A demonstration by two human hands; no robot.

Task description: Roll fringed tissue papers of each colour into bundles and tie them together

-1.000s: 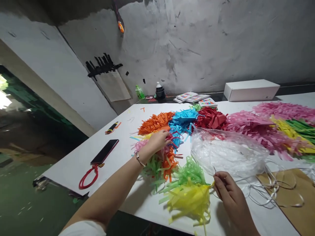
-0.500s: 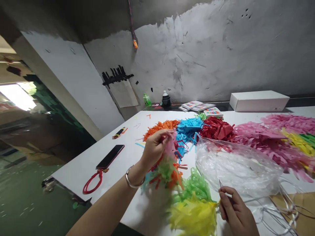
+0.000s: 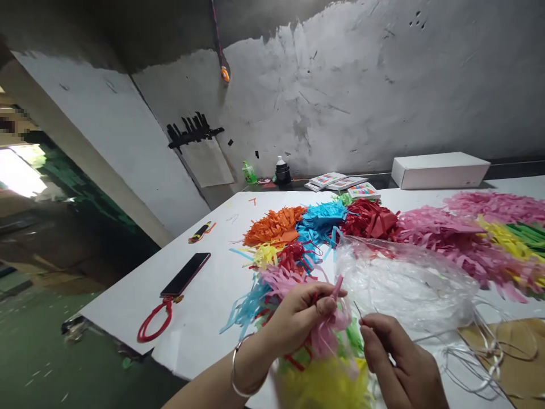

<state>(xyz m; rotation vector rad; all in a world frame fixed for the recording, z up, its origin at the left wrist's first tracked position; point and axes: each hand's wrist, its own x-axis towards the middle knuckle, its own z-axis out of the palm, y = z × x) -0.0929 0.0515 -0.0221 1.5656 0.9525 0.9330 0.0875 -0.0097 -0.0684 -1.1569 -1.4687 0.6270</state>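
Note:
My left hand (image 3: pixel 304 312) is closed on a pink paper tassel (image 3: pixel 326 338), whose twisted top pokes up past the thumb and fingertips. Between thumb and forefinger, my right hand (image 3: pixel 398 355) pinches a thin dark needle (image 3: pixel 357 309); its tip points up and left toward the tassel, apart from it. Below both hands is a yellow tissue bunch (image 3: pixel 327 383), with green strips (image 3: pixel 352 336) partly hidden behind the pink. Left of my hands lie a loose pink tassel (image 3: pixel 283 278) and light blue strips (image 3: pixel 247 301).
Orange (image 3: pixel 275 224), blue (image 3: pixel 323 216) and red (image 3: pixel 370 218) tassel piles line the table. A clear plastic bag (image 3: pixel 404 284) lies at centre right, near white cord (image 3: pixel 481 363) and cardboard (image 3: pixel 519 352). A phone (image 3: pixel 186 274) and yellow cutter (image 3: pixel 201 231) lie left; a white box (image 3: pixel 440 172) stands behind.
My left hand has moved right and down with the pink tassel, closer to the needle. My right hand has shifted slightly left, still pinching the needle. The view has turned slightly.

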